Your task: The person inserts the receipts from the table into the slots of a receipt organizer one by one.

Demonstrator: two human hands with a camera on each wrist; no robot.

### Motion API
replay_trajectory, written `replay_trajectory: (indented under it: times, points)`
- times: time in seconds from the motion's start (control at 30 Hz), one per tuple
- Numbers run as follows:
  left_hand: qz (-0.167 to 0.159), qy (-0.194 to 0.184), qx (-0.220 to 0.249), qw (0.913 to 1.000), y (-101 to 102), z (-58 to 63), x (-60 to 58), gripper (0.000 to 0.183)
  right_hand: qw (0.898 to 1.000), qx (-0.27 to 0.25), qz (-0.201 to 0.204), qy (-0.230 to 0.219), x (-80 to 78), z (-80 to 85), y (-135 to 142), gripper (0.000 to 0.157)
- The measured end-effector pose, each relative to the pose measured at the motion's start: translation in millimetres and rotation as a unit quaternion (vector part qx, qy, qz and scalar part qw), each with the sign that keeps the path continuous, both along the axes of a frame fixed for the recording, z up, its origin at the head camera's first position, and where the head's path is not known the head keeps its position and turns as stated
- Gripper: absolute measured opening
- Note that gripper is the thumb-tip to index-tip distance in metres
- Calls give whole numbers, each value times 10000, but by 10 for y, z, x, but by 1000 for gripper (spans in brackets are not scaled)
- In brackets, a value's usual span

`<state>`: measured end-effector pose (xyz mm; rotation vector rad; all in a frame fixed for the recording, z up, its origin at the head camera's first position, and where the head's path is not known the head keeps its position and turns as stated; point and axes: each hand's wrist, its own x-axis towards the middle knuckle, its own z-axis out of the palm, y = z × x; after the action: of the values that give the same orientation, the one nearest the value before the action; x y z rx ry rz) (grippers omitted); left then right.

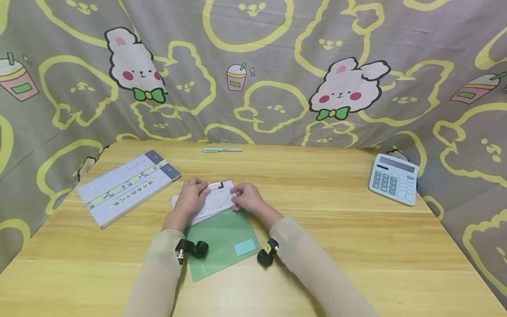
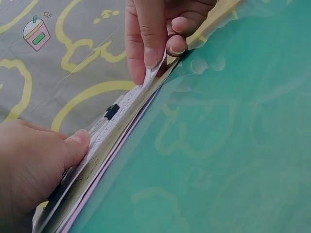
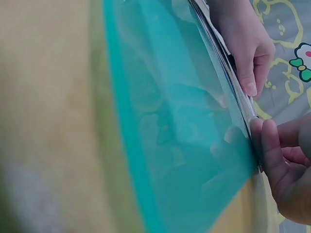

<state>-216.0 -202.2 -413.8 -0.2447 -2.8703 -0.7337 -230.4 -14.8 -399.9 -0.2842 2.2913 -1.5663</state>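
Note:
A green clip folder (image 1: 222,246) lies with its translucent cover turned toward me, a light blue label (image 1: 245,247) near its lower right corner. Printed grid papers (image 1: 215,200) sit at its far side, below a metal clip (image 1: 215,186) with a black end. My left hand (image 1: 193,198) grips the stack's left side, thumb over the top sheet beside the clip. At the right edge, my right hand (image 1: 247,198) pinches the sheets between thumb and fingers. In the left wrist view, the papers (image 2: 129,104) stand in a layered stack against the green cover (image 2: 218,136).
A thick white and grey-blue book (image 1: 128,187) with a patterned band lies at the left. Near the back edge is a pale green pen (image 1: 222,150). A light blue calculator (image 1: 394,179) rests at the right. Behind the wooden table (image 1: 336,246) hangs a patterned curtain (image 1: 277,66).

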Motion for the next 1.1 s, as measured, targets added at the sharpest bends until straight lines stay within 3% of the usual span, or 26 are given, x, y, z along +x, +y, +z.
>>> replay_trajectory:
  times: [0.37, 0.63, 0.8, 0.97, 1.1]
  points:
    - [-44, 49, 14, 10000, 21, -3, -3, 35, 9999, -55, -11, -125, -11, 0, 37, 26]
    - [101, -143, 376, 9991, -10, -8, 17, 39, 9985, -514, 63, -192, 45, -20, 108, 30]
    - [113, -287, 735, 9968, -30, 7, 7, 41, 9984, -512, 66, -236, 70, 3, 207, 32]
    - [93, -492, 882, 9948, -78, 59, 36, 44, 9991, -178, 352, -128, 78, 99, 372, 39]
    - [-108, -627, 652, 9958, -160, 149, 34, 45, 9954, 440, 750, 405, 54, 258, 635, 47]
